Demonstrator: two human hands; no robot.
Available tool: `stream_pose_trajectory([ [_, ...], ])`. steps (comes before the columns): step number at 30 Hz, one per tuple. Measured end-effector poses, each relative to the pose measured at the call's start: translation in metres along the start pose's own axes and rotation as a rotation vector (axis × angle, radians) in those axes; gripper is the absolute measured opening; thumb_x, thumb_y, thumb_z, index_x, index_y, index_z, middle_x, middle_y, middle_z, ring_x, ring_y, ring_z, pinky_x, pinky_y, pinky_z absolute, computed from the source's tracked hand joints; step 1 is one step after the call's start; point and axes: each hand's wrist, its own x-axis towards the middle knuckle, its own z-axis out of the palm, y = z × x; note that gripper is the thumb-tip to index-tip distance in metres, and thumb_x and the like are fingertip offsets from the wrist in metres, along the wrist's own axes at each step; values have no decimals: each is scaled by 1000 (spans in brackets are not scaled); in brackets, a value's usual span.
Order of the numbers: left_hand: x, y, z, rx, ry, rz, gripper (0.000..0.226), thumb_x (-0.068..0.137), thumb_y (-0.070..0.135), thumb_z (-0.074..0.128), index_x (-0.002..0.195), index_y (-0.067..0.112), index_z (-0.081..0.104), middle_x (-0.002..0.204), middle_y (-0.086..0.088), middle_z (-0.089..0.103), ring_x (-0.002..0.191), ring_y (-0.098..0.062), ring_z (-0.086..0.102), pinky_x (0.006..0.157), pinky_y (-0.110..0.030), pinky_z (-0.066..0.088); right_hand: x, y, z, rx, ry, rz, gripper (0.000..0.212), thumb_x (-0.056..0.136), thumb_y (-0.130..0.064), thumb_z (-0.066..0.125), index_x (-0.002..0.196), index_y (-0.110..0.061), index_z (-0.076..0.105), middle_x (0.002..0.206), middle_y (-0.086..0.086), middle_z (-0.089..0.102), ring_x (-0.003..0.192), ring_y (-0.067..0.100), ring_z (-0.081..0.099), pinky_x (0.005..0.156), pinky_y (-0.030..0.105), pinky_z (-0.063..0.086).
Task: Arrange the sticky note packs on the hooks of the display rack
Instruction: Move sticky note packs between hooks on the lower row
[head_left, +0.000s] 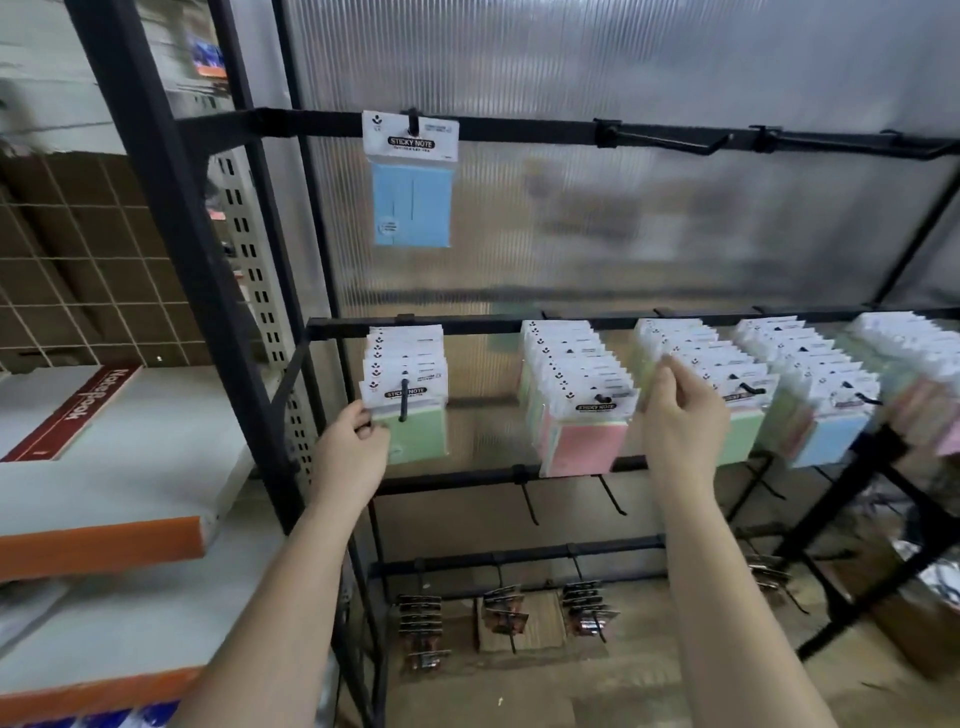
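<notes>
Hanging on the middle bar (467, 326): five bunches of sticky note packs (576, 400), white headers, pastel pads. One blue pack (411, 179) hangs alone at the top bar's left end. Left hand (353, 447) pinches the leftmost front green pack (410, 415); right hand (680, 415) pinches the third bunch's header.

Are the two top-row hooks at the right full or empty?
Empty. Both hooks are bare; only the blue pack hangs on that row.

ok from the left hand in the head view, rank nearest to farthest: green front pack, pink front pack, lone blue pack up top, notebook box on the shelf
1. green front pack, pinched by the left hand.
2. pink front pack, to the right.
3. notebook box and lone blue pack: too close to call.
</notes>
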Motion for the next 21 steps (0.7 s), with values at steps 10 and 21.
stream_pose_trajectory([
  [10,-9,-3,4,-50,32,-34,39,97,15,44,136,15,46,132,-1,53,101,-10,45,75,-24,34,-30,35,12,29,-183,190,32,98,-31,49,126,-16,53,104,-13,52,102,8,47,92,24,33],
  [21,-2,-6,5,-68,66,-50,35,97,16,46,131,12,50,119,1,58,93,-11,49,58,-20,33,-36,27,8,114,-148,223,48,98,-28,49,56,-19,28,50,-10,26,53,13,22,54,28,18],
])
